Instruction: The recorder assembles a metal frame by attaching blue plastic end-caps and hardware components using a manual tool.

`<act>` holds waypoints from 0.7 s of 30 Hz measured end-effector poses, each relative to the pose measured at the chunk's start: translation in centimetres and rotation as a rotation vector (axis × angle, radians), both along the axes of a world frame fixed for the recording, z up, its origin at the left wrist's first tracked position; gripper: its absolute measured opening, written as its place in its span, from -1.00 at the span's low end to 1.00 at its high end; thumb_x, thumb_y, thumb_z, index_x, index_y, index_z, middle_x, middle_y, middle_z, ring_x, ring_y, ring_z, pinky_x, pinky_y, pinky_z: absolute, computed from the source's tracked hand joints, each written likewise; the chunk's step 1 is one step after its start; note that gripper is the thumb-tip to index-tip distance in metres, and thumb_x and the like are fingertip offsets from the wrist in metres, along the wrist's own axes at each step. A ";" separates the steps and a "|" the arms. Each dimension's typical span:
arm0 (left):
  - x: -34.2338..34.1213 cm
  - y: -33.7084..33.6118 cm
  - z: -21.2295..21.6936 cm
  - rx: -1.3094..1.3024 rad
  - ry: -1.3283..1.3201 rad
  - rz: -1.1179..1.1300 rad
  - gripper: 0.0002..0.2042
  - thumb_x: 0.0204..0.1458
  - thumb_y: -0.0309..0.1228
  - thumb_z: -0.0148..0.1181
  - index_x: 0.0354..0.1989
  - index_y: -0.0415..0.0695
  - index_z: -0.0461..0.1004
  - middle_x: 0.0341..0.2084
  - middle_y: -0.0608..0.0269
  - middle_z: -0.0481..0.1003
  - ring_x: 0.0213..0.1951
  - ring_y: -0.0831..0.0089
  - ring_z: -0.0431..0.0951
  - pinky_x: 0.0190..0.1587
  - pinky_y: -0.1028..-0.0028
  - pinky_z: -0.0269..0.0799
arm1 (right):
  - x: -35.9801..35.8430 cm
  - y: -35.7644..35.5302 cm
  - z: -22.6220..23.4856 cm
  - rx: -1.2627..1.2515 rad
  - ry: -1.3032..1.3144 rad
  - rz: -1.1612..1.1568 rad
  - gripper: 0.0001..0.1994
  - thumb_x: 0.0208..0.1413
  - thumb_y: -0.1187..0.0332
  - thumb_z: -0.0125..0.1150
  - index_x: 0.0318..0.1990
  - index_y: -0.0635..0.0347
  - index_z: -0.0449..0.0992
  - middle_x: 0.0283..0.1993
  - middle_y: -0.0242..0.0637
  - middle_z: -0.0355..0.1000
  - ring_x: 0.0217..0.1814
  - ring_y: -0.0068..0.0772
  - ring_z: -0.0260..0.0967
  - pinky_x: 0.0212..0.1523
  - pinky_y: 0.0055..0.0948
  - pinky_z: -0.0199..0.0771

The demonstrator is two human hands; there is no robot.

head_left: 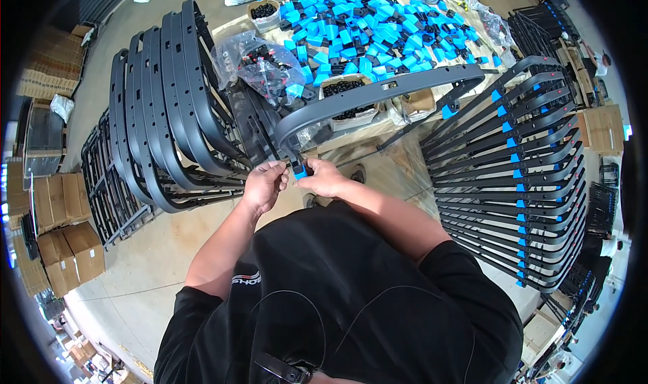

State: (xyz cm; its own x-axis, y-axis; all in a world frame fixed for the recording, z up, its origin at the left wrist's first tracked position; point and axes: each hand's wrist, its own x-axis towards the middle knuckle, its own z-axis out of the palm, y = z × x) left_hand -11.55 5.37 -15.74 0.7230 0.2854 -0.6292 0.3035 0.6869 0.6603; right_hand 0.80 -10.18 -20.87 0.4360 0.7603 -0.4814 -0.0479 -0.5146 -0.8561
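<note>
A dark grey curved metal frame (337,103) lies across the near edge of the table, its bent end close to my body. At that end sits a blue and black plastic piece (300,171). My right hand (325,180) is closed around this blue piece, thumb and fingers against it. Just left of it, my left hand (266,185) is raised with its fingertips pinched together. Whatever those fingers hold, if anything, is too small to make out. A second blue piece (449,111) is fixed near the frame's far right end.
Blue and black plastic pieces (378,36) are heaped on the table, beside boxes of small black parts (347,95) and a clear plastic bag (260,63). Dark curved frames (177,107) stand stacked at left; frames with blue pieces (520,181) fan out at right. Cardboard boxes (67,252) sit far left.
</note>
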 end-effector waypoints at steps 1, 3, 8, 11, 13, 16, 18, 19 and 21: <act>0.0 0.1 -0.2 -0.001 0.000 -0.001 -0.85 0.28 -0.39 0.12 -0.33 -0.16 0.46 -0.49 0.35 0.47 -0.51 0.60 0.38 -0.44 0.58 0.30 | 0.0 0.0 0.1 -0.002 0.027 -0.005 -0.42 -0.15 0.15 0.54 0.01 0.31 0.53 -0.17 -0.16 0.58 -0.13 -0.36 0.52 -0.02 -0.37 0.50; 0.0 0.2 -0.7 -0.051 -0.019 0.021 -0.85 0.28 -0.39 0.12 -0.33 -0.16 0.47 -0.49 0.35 0.47 -0.52 0.60 0.38 -0.45 0.59 0.28 | -0.1 -0.1 0.3 -0.005 0.054 -0.011 -0.43 -0.15 0.15 0.53 0.00 0.31 0.53 -0.17 -0.17 0.58 -0.13 -0.37 0.52 -0.02 -0.38 0.50; 0.0 0.3 -1.3 -0.096 -0.064 0.022 -0.89 0.27 -0.44 0.14 -0.24 -0.22 0.47 -0.47 0.30 0.49 -0.48 0.56 0.43 -0.44 0.57 0.34 | -0.2 -0.5 2.0 0.007 0.297 -0.097 -0.45 -0.08 0.16 0.50 0.03 0.29 0.52 -0.24 -0.28 0.53 -0.27 -0.50 0.44 -0.29 -0.43 0.48; 0.4 0.5 -1.8 -0.064 -0.066 0.035 -0.89 0.26 -0.44 0.16 -0.26 -0.22 0.48 -0.47 0.29 0.50 -0.49 0.56 0.42 -0.45 0.57 0.33 | -0.1 -0.5 2.1 0.018 0.286 -0.103 -0.45 -0.04 0.16 0.48 0.05 0.31 0.50 -0.26 -0.31 0.51 -0.32 -0.55 0.41 -0.40 -0.48 0.43; 0.4 0.5 -1.9 -0.080 -0.085 0.026 -0.89 0.26 -0.44 0.16 -0.27 -0.21 0.49 -0.47 0.29 0.50 -0.49 0.56 0.42 -0.45 0.57 0.33 | -0.1 -0.8 2.5 0.024 0.295 -0.106 -0.46 -0.03 0.17 0.46 0.06 0.32 0.50 -0.25 -0.31 0.52 -0.31 -0.54 0.42 -0.39 -0.48 0.44; 0.4 -0.1 -1.5 -0.151 -0.104 0.059 -0.90 0.25 -0.45 0.18 -0.29 -0.19 0.48 -0.48 0.28 0.50 -0.49 0.54 0.43 -0.46 0.57 0.32 | 0.0 -0.9 2.4 0.043 0.340 -0.114 -0.46 -0.01 0.17 0.45 0.08 0.32 0.49 -0.24 -0.30 0.52 -0.30 -0.54 0.43 -0.39 -0.49 0.45; 0.5 -0.3 -1.7 -0.113 -0.112 0.043 -0.87 0.27 -0.40 0.16 -0.31 -0.17 0.47 -0.49 0.29 0.50 -0.50 0.55 0.42 -0.46 0.58 0.30 | 0.0 -1.0 2.0 0.057 0.374 -0.118 -0.45 0.00 0.17 0.44 0.09 0.33 0.49 -0.23 -0.30 0.52 -0.30 -0.54 0.43 -0.39 -0.50 0.45; 0.7 -0.5 -1.4 -0.078 -0.118 0.031 -0.83 0.29 -0.35 0.15 -0.33 -0.14 0.46 -0.49 0.30 0.50 -0.51 0.56 0.41 -0.47 0.59 0.28 | -0.1 -1.0 1.9 0.048 0.367 -0.116 -0.45 0.01 0.17 0.43 0.10 0.33 0.49 -0.23 -0.30 0.52 -0.30 -0.54 0.43 -0.39 -0.49 0.46; 1.1 -0.7 -0.9 -0.049 -0.082 0.041 -0.82 0.29 -0.34 0.15 -0.34 -0.14 0.45 -0.49 0.30 0.49 -0.51 0.55 0.42 -0.47 0.58 0.29 | -0.2 -1.1 1.8 0.043 0.360 -0.116 -0.44 0.01 0.17 0.42 0.11 0.34 0.48 -0.22 -0.30 0.52 -0.30 -0.54 0.44 -0.39 -0.49 0.46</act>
State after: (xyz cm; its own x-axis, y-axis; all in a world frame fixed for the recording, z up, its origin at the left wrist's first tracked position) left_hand -10.42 4.72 -16.60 0.7612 0.2864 -0.5818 0.2204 0.7296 0.6474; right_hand 0.62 -11.29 -19.09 0.3292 0.7384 -0.5885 -0.4058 -0.4521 -0.7943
